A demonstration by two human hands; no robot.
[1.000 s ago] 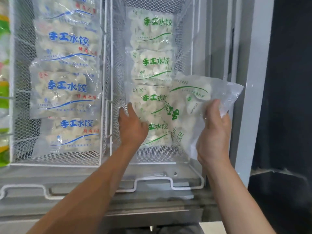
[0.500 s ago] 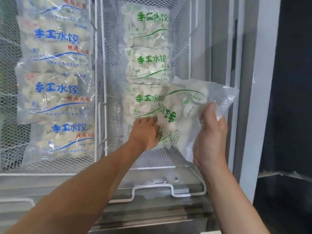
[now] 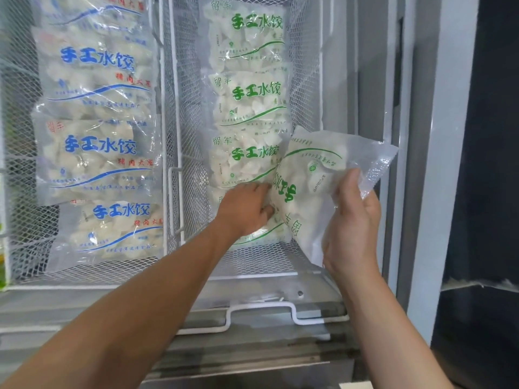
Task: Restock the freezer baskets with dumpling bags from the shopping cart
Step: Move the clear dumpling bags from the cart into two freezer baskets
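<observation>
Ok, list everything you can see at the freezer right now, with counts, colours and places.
White wire-mesh baskets: two, side by side; left basket, right basket.
Clear dumpling bags with blue print: four visible, overlapping in a column in the left basket.
Clear dumpling bags with green print: four in a column in the right basket, the lowest mostly hidden.
Loose green-print dumpling bag: one, tilted at the right basket's right side, held.
White wire handle: one, on the grey ledge below the right basket.
Left hand: on the lower green-print bags, fingers curled.
Right hand: grips the loose bag.
</observation>
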